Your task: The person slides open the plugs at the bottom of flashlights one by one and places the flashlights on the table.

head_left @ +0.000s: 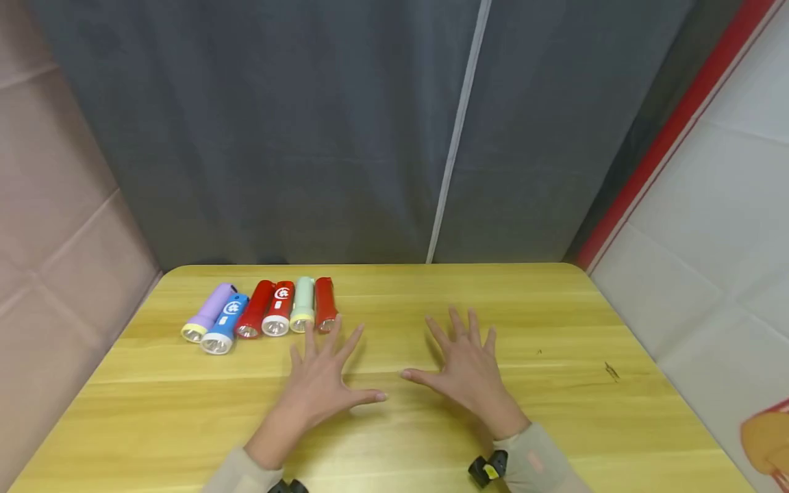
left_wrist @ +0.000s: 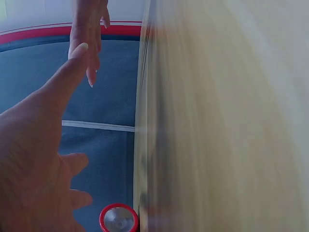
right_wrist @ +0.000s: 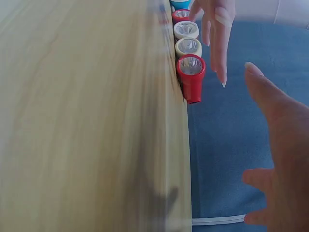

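Several small flashlights lie side by side at the back left of the table. From the left they are a purple flashlight [head_left: 211, 313], a blue flashlight with a white head [head_left: 226, 324], a red flashlight [head_left: 256, 308], a red flashlight with a white head [head_left: 279, 308], a pale green flashlight [head_left: 303, 304] and another red flashlight [head_left: 325, 304]. My left hand [head_left: 320, 383] is spread over the table just in front of the rightmost ones, holding nothing. To its right, my right hand [head_left: 466, 366] is also spread, with nothing in it. A gap separates the two thumbs.
The wooden table [head_left: 394, 452] has dark marks near its right side. A dark grey curtain [head_left: 296, 137] hangs behind it. Pale cloth walls flank the table, the right wall [head_left: 715, 226] edged in red. Each wrist wears a small black device.
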`<state>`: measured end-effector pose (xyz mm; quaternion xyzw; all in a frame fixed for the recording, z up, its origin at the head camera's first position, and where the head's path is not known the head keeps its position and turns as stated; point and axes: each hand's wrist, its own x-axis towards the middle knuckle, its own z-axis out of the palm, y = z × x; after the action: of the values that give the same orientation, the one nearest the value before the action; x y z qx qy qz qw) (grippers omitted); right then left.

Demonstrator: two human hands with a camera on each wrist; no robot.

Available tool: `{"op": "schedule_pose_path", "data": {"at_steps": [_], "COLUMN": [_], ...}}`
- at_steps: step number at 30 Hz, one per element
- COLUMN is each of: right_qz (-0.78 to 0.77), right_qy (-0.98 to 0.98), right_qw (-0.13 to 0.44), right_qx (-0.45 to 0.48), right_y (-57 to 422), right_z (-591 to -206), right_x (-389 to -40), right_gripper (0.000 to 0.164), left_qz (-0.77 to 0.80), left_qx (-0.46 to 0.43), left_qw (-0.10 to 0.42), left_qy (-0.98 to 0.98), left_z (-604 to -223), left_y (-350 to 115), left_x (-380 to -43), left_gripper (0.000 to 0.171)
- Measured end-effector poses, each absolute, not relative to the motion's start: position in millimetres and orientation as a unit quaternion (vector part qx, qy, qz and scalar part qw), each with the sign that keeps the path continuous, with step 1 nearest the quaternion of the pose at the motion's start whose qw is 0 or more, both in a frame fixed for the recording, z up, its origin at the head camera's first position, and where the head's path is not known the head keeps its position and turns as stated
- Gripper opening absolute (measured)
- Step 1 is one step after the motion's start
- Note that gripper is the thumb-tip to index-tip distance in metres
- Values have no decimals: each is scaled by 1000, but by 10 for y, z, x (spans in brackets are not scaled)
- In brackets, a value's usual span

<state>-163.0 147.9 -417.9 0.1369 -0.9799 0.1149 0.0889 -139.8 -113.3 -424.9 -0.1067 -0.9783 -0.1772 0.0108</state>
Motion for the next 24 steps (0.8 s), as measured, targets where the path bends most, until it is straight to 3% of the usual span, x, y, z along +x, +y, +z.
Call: {"op": "schedule_pose_path", "data": {"at_steps": [16, 24], "right_qz": [133, 168], "right_qy": [-972, -964], "right_qw": [95, 105], "right_qx": [167, 176], "right_y": [1309, 1172], "right_z": [-4161, -4172], "right_x": [-1706, -1770], "right_gripper": [104, 102], "left_qz": [-168, -181], "left_qx": [-109, -120], "left_qw": [21, 31], "left_qy": [-980, -976], "left_z": [-4233, -4190], "left_y": [-1235, -1315], "left_x": [-1395, -1421], "left_gripper": [116, 96]}}
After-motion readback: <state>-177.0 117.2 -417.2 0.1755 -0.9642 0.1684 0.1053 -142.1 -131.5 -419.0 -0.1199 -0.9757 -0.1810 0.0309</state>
